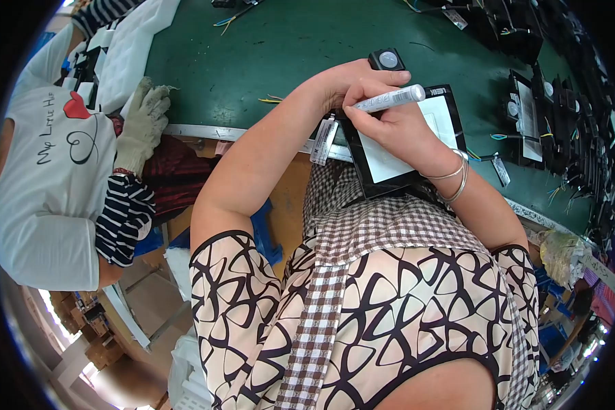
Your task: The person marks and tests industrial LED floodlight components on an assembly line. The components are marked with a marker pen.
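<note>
- So the step in hand looks like pen work on a flat black-framed lamp (381,162), with the right hand (404,131) doing the fine part.
- Right hand's closed in a pinch around a white marker pen (393,99), fingers curled like you'd hold it for writing. Blunt back end points out toward the lamp's lettered corner, the other end goes in toward the left hand (357,74).
- Left hand lies across the lamp's far side, one digit stretched out just beside a small black box with a round lens (387,60). The rest is tucked behind the right hand, so I can't tell how closed it is or what it's gripping.
- Lamp sits at a slant over the near edge of the green bench (280,51), its lower end up by the checked apron (389,232). A white tag (324,141) hangs beside it.
- Fair warning: the pen tip's hidden, so I can't say if it's touching anything or even uncapped.
- My take: the next move calls for a steady lamp and light pen control, with the left fingers clear of the tip.
</note>
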`<state>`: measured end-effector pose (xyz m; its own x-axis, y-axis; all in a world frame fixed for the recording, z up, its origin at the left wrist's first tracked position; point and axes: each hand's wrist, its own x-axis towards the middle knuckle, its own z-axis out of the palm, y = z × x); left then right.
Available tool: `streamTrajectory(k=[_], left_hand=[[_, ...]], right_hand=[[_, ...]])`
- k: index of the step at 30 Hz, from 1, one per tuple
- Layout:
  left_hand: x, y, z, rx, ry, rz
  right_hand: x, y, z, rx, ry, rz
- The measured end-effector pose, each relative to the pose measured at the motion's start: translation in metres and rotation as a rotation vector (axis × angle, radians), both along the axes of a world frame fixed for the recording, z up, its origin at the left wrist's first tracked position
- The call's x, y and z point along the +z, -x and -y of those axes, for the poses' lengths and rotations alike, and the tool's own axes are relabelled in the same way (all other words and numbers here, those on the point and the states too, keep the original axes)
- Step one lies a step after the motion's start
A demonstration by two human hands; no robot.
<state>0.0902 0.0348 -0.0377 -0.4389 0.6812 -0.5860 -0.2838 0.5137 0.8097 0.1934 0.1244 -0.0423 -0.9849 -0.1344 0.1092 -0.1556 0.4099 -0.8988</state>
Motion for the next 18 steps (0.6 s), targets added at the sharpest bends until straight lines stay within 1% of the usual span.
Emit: streamTrajectory(k=[1, 4, 7, 8, 10, 12, 13, 15, 17, 18], left_hand=[[0.004, -0.001, 0.0, -0.002, 0.034, -0.017], [-0.005, 0.001, 0.0, 0.021, 0.007, -0.003], [-0.028, 0.006, -0.001, 0.013, -0.154, 0.012], [-0.032, 0.008, -0.001, 0.009, -0.115, 0.002], [-0.025, 0.008, -0.001, 0.001, -0.038, -0.016], [-0.022, 0.005, 0.0, 0.021, -0.05, 0.02], [-0.021, 0.005, 0.0, 0.031, -0.055, 0.038], [-0.036, 0.011, -0.001, -0.102, -0.134, -0.129], [-0.052, 0.012, -0.002, -0.116, -0.292, -0.057], [-0.053, 0.009, 0.0, -0.059, -0.408, 0.098]], right_hand=[[0.001, 0.0, 0.0, 0.005, 0.01, 0.01], [0.001, -0.001, -0.001, 0.009, 0.064, 0.019], [0.001, -0.003, 0.003, -0.028, 0.135, -0.017], [0.002, -0.004, 0.006, -0.053, 0.133, -0.024], [0.002, -0.004, 0.007, -0.075, 0.111, -0.05], [-0.001, -0.003, 0.007, -0.066, 0.072, -0.094], [-0.001, -0.002, 0.006, -0.036, 0.073, -0.063], [0.002, -0.002, 0.002, 0.024, 0.075, -0.001], [0.002, -0.003, -0.004, -0.006, 0.234, -0.036], [0.002, -0.003, -0.006, -0.019, 0.315, -0.054]])
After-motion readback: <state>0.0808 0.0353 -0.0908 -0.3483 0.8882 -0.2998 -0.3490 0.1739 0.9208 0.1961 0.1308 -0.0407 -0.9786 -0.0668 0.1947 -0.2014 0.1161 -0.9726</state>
